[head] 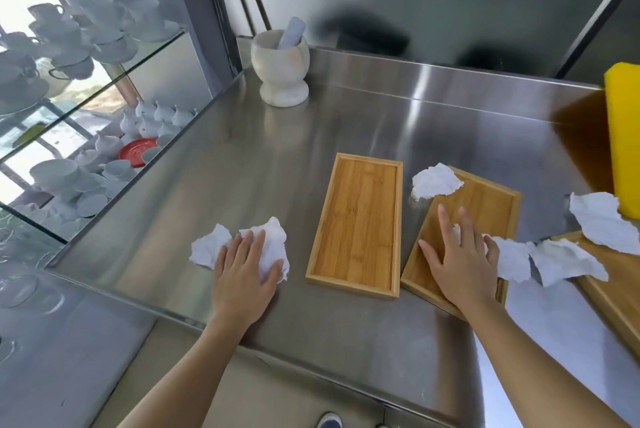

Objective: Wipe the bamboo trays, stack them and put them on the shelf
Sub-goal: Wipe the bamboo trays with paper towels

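on steel desk (242, 157), near front edge: left hand (242, 275) flat, fingers spread, pressing crumpled white paper towel (273, 244), not clenched. middle bamboo tray (360, 226) lying flat, upright, untouched, between both hands. right hand (460, 261) open, palm down on angled bamboo tray (485, 205), scrap of paper under fingers. torn paper piece (434, 181) on that tray's far corner. third bamboo tray (616, 285) at right edge, torn paper strips (561, 261) draped on it. marble mortar (278, 70) with pestle (292, 33) at back left. yellow sponge (623, 136) far right.
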Demonstrator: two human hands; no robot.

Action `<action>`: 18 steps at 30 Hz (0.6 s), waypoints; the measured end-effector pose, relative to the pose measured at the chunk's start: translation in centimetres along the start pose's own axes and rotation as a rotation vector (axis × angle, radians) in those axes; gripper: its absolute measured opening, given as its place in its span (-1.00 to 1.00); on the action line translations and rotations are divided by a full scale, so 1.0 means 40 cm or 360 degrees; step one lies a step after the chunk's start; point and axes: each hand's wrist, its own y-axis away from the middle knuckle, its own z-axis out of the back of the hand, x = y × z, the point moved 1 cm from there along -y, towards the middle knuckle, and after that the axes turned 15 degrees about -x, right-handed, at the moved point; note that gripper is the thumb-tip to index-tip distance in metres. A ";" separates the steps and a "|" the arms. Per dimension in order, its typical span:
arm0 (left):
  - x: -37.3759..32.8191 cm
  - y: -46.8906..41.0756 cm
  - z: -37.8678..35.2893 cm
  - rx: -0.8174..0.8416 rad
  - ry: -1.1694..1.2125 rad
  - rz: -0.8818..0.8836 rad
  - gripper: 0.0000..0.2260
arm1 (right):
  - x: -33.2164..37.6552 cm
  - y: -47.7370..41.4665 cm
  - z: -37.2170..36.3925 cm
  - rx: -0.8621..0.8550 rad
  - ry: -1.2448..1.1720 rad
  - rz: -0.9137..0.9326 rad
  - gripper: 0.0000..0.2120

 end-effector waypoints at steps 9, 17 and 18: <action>0.003 -0.006 0.005 -0.0176 0.0293 0.0026 -0.68 | -0.029 -0.003 -0.002 0.0126 -0.0076 -0.0241 -0.64; -0.047 -0.021 0.054 -0.0362 0.0759 0.0255 -0.68 | -0.032 -0.028 0.033 -0.0087 -0.0181 -0.0354 -0.74; -0.065 -0.025 0.069 -0.0395 0.0837 0.0295 -0.68 | -0.028 -0.031 0.040 -0.0101 -0.0228 -0.0355 -0.72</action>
